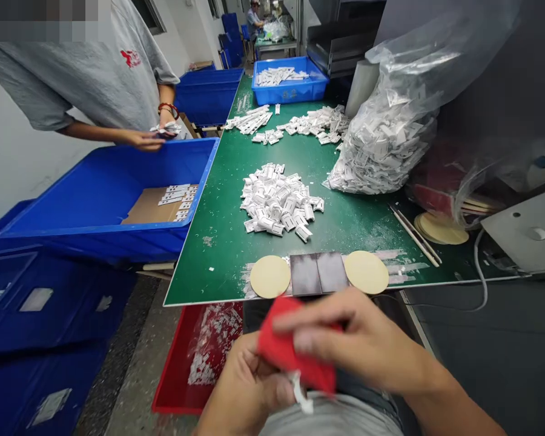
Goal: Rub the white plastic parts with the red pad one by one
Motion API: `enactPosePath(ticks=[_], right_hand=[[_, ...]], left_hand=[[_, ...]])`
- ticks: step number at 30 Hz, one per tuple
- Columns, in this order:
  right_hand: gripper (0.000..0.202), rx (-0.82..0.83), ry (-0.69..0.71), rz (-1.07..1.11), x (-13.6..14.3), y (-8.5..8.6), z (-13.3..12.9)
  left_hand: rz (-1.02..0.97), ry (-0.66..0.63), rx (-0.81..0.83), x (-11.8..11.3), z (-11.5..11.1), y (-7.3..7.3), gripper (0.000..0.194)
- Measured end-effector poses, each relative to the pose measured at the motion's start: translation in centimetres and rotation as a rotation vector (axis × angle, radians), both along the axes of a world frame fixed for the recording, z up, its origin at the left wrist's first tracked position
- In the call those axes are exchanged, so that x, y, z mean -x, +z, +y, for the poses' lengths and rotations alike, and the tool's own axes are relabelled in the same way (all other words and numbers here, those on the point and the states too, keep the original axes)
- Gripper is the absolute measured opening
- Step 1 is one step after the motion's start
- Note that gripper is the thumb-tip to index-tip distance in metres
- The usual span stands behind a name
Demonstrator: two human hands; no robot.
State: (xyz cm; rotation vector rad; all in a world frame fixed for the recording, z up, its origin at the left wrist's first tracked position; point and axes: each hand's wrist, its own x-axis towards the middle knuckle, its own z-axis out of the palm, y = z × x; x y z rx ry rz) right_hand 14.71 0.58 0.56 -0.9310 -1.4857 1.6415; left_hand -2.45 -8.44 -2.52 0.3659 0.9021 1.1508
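Cloth [276, 350], one, red, in grip of right hand [352, 333]; one white piece [301, 392] in pinch of left hand [249, 381]; two dark squares [306, 274].

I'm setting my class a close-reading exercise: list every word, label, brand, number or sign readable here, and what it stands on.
No text can be read with certainty.
Red print on the grey T-shirt: too blurred.
Dark marking on the front of the blue plastic tray: too small.
Pale patches, perhaps labels, on the dark blue bins: nothing legible.
White plastic pieces: any markings too small.
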Motion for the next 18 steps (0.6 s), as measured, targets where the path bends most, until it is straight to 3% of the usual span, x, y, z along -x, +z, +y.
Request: enactPosePath(ticks=[2,5,6,9,10,14,18], right_hand=[[0.019,-0.041,-0.074,-0.01,0.3,0.1,-0.2],[0.019,-0.066,0.042,-0.016,0.4,-0.2,-0.4],[0.02,-0.087,-0.007,-0.06,0.4,-0.5,-0.5],[0.022,-0.129,-0.424,-0.178,0.3,-1.5,-1.0],[0.02,-0.118,-0.488,-0.153,0.2,-1.8,-1.4],[0.011,0.157,-0.539,0.188,0.1,-2.4,-3.4],[0.017,0.569,-0.375,0.507,0.3,-1.9,-5.0]], left_hand=[[0.006,0.009,0.007,0.0,-0.1,0.0,0.037],[0.039,0.029,0.035,0.1,-0.1,0.0,0.039],[0.042,0.037,0.025,0.2,-0.1,0.0,0.038],[0.084,0.093,-0.123,0.7,-0.2,-0.1,0.03],[0.123,0.116,-0.172,0.9,-0.2,-0.3,0.027],[0.307,0.184,-0.282,1.7,-0.1,-1.2,0.02],[0.452,0.21,-0.386,2.1,0.1,-1.5,0.015]])
